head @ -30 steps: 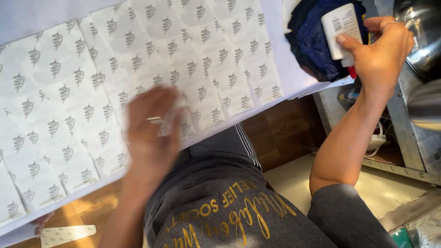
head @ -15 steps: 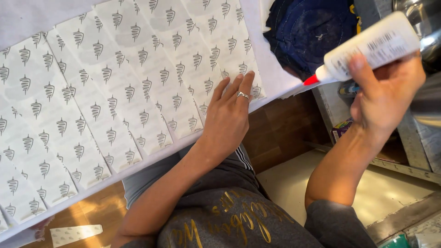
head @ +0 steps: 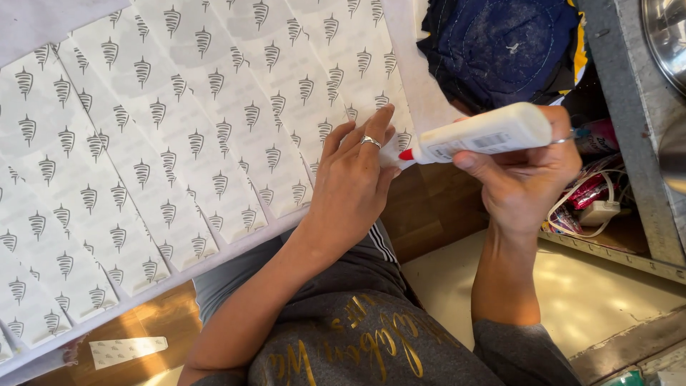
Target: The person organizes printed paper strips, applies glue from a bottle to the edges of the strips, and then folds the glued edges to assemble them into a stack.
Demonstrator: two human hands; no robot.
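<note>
head view. left hand [head: 351, 182] lies flat, palm down, fingers together and stretched toward 1 o'clock, pressing on the near right corner of the patterned sheets [head: 179, 143]; grip not closed on anything, just resting on the paper. a ring [head: 371, 141] sits on one finger.

right hand [head: 525, 179] at 3 o'clock of the left, grip clamped round a white glue bottle [head: 486, 134] held nearly level, red nozzle [head: 406, 154] pointing to 9 o'clock and just beside the left fingertips, at the edge of the sheets. whether the nozzle touches the paper, cannot tell.

the sheets: long white strips with rows of small dark printed marks, laid side by side and overlapping, running from 7 o'clock to 1 o'clock across a white table [head: 43, 21].

at 12 to 1 o'clock of the bottle, a dark blue cloth bag [head: 500, 46] lies past the sheet edge. at 3 o'clock, a grey metal shelf [head: 629, 107] with red packets and white cord [head: 586, 207] tucked under it. one loose strip [head: 128, 350] lies on the wooden floor at 7 o'clock.
</note>
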